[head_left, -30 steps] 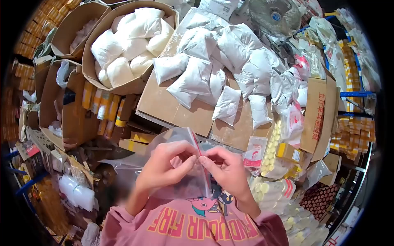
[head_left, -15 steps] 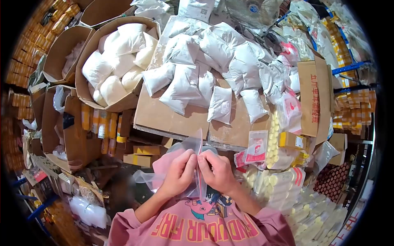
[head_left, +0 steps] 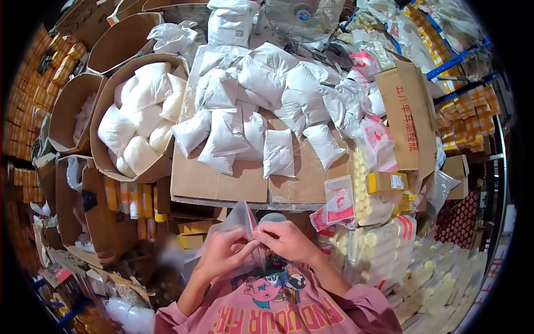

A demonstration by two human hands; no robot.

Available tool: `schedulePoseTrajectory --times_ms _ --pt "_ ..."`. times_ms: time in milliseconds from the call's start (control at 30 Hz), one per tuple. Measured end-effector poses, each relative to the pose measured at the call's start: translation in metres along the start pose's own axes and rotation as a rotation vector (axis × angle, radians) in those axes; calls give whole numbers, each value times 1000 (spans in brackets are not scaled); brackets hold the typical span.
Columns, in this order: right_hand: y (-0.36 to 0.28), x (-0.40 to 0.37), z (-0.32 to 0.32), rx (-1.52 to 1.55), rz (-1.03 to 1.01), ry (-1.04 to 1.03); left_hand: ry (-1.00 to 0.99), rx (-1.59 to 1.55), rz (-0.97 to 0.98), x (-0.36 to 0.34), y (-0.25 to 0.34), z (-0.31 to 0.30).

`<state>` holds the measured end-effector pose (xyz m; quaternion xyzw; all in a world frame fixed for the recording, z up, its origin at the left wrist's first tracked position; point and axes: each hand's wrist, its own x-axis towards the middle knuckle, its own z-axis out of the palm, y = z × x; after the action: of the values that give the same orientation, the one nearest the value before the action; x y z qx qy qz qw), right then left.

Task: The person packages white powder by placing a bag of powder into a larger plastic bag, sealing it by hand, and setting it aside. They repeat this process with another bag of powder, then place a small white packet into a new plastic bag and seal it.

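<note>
Clear zip bag [head_left: 240, 218] was held close in front of the chest, over the pink sweatshirt [head_left: 278, 309], between both hands. Left hand [head_left: 222, 255] pinched the bag's red-striped edge from the left, thumb against fingertips. Right hand [head_left: 288, 242] pinched the same edge from the right. The two pinches almost touched, so neither hand was nearer. The edge's long axis ran up and away from the pinch point, about upright in the head view, and the free corner stuck out above the knuckles. The bag body hung down behind the left hand. The cardboard sheet [head_left: 245, 186] with white pouches [head_left: 278, 153] lay well beyond it.
</note>
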<state>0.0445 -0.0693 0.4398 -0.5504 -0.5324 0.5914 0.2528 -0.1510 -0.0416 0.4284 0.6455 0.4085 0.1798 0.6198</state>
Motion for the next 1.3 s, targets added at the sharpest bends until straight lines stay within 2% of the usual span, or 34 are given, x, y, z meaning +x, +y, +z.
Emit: schedulePoseTrajectory --times_ms 33,67,133,200,267,367,433,467,500,600,700,800,900,1033,1133,1233,1300 --pt "3 -2 1 -62 -33 17 -9 8 4 2 1 2" --pt "10 -2 5 -149 -192 87 -17 16 5 3 0 7" --pt "12 -5 7 -46 -183 131 -57 68 44 5 -2 11" --pt "20 -12 9 131 -140 125 -53 -206 -20 4 -8 18" --pt "16 -17 11 96 -146 223 -55 -453 -54 5 -10 26" --pt "19 -15 17 23 -223 395 91 -529 -86 9 5 42" --pt "33 -10 19 -82 -243 476 233 -402 -22 18 16 54" --pt "42 -8 17 -239 -257 489 267 -206 51 21 7 56" --pt "46 -6 16 -228 -242 499 299 -11 125 26 -3 59" --pt "54 -3 15 -210 -205 551 302 -74 30 34 -12 67" --pt "58 -3 14 -231 -281 584 257 -142 81 36 -15 68" --pt "55 -11 4 -201 -267 462 186 52 246 39 -8 62" --pt "54 -20 3 -267 -225 321 68 200 234 36 -12 56" --pt "48 -25 7 -209 -214 342 -37 206 272 35 -2 48" --pt "39 -21 11 12 -40 377 26 179 282 38 -10 51" --pt "47 -17 18 -123 -120 493 61 115 250 41 -8 52" --pt "66 -11 24 -165 -150 557 168 76 196 44 -8 61"
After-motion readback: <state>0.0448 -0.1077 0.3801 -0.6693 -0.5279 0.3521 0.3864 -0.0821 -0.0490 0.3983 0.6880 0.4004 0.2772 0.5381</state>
